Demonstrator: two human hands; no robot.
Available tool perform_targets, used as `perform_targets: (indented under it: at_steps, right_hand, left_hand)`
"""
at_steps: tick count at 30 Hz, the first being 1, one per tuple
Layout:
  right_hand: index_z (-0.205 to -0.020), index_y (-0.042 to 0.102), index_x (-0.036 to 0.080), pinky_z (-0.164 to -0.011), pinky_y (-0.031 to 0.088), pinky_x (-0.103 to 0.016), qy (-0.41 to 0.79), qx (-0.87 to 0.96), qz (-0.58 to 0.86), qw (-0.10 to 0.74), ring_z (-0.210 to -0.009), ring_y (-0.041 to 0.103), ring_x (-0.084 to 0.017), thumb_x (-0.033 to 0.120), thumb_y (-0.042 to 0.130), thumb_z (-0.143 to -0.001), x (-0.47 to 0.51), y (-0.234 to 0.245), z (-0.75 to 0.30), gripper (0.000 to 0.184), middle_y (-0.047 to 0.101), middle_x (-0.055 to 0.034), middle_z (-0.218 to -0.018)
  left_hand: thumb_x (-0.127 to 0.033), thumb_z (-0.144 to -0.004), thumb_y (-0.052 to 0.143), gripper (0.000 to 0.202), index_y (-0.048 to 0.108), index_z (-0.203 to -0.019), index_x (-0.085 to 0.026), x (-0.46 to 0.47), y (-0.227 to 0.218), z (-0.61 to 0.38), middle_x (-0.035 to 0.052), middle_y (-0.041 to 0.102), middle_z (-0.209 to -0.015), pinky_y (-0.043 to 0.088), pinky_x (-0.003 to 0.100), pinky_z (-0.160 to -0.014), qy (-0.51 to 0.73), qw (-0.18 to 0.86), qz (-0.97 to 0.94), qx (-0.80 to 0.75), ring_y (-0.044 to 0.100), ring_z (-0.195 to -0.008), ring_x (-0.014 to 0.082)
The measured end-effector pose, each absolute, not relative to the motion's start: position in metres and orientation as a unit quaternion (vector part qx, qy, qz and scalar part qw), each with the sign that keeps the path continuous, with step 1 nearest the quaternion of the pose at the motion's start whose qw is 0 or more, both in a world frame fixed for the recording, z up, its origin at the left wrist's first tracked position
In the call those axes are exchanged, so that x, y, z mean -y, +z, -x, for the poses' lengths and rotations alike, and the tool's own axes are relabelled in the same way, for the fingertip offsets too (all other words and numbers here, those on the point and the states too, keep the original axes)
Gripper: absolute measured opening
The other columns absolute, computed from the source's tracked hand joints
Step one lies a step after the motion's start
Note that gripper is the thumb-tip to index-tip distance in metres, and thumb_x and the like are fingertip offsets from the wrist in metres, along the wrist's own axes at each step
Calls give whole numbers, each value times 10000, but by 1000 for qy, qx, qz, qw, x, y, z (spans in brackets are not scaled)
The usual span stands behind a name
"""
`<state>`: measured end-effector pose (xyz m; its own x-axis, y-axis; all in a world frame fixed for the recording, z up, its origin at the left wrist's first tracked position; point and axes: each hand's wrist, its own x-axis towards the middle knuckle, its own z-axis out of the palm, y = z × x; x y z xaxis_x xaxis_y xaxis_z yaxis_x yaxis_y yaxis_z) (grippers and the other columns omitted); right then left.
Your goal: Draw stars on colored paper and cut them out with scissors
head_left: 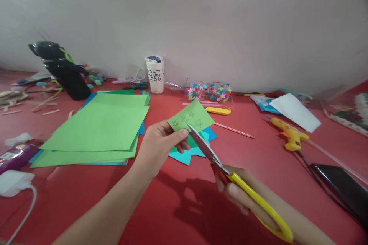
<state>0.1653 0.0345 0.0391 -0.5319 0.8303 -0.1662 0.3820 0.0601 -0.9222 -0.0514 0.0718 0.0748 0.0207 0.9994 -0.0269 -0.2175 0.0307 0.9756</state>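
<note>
My left hand (161,145) pinches a small light-green paper slip (191,118) with several stars drawn on it, held up above the red table. My right hand (241,195) grips yellow-handled scissors (230,172). The blades are closed or nearly closed, and their tip touches the slip's lower edge. Under the slip lie blue and teal paper scraps (188,154).
A stack of green and blue paper sheets (97,130) lies at left. A white cup (155,74), a pile of small coloured stars (209,92), a yellow cutter (218,111), a pencil (234,130), a yellow glue gun (290,134) and a dark phone (342,189) surround the work spot.
</note>
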Motion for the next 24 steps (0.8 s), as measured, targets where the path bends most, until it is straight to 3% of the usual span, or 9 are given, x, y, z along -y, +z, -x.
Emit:
perform_targets:
  at_steps: [13, 19, 24]
  right_hand:
    - [-692, 406, 200, -421, 314, -215, 518, 695, 462, 186, -397, 345, -72, 764, 346, -761, -48, 50, -167, 572, 372, 78, -482]
    - [-723, 405, 194, -422, 276, -219, 529, 701, 438, 195, -393, 322, -68, 736, 347, -791, -43, 36, -173, 549, 357, 80, -492]
    - [-702, 368, 205, -412, 250, -217, 537, 713, 421, 164, -421, 339, -73, 769, 343, -762, -37, 38, -178, 568, 366, 69, -519]
  left_hand:
    - [-229, -709, 635, 101, 599, -713, -135, -84, 74, 42, -10, 617, -576, 440, 220, -498, 527, 576, -446, -437, 581, -516, 102]
    - [-250, -738, 609, 108, 576, -717, -150, -76, 67, 40, -15, 614, -575, 449, 219, -524, 523, 595, -448, -415, 579, -532, 99]
    - [-235, -751, 573, 86, 581, -725, -154, -65, 67, 39, -29, 594, -516, 433, 199, -485, 515, 550, -485, -444, 534, -473, 81]
